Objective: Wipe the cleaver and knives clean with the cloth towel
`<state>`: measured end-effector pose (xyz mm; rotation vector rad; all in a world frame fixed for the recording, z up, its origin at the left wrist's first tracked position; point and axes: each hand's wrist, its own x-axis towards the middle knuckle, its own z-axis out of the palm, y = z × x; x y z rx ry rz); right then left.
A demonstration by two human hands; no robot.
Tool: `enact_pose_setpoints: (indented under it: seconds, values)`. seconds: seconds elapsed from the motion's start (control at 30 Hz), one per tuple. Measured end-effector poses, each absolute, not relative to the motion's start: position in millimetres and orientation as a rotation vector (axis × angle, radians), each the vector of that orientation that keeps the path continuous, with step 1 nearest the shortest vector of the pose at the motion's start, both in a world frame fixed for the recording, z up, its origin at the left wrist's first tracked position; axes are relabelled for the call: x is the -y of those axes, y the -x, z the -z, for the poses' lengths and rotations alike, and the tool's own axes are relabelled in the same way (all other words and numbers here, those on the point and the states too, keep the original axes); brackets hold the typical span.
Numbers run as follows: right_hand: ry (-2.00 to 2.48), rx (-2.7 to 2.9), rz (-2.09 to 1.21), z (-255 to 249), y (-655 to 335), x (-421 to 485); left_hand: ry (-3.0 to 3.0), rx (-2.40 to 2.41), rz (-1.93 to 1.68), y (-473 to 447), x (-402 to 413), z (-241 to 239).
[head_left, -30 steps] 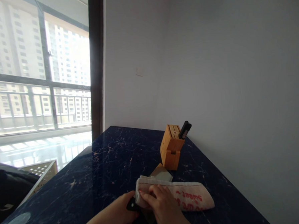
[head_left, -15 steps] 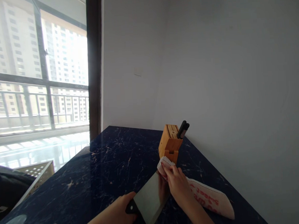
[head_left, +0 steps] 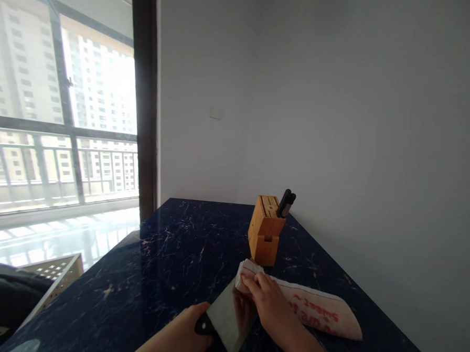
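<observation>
My left hand [head_left: 188,333] is closed around the black handle of a cleaver [head_left: 230,320], whose broad steel blade lies tilted over the dark marble counter [head_left: 164,263]. My right hand [head_left: 267,305] presses a folded white cloth [head_left: 313,308] with red lettering against the far end of the blade. The rest of the cloth trails to the right across the counter.
A wooden knife block [head_left: 266,229] with two black handles [head_left: 286,202] in it stands just beyond the cloth near the grey wall. A large window is at the left. A perforated metal crate [head_left: 53,277] and a dark object sit below the counter's left edge.
My right hand slid the cloth from the handle end up the blade, uncovering the steel, then drew back slightly towards me. My left hand kept its hold on the handle.
</observation>
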<state>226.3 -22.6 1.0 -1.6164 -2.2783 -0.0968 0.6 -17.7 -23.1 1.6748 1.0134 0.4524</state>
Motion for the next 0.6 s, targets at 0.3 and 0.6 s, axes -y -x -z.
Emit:
enact_pose_setpoints:
  seconds: [0.3, 0.6]
  values:
    - [1.348, 2.425, -0.04, -12, -195, 46, -1.684, -1.002, -0.492, -3, 16, 27]
    - [1.222, 2.486, -0.167, -22, -190, 55, -1.71, -0.98, -0.505, -4, 20, 18]
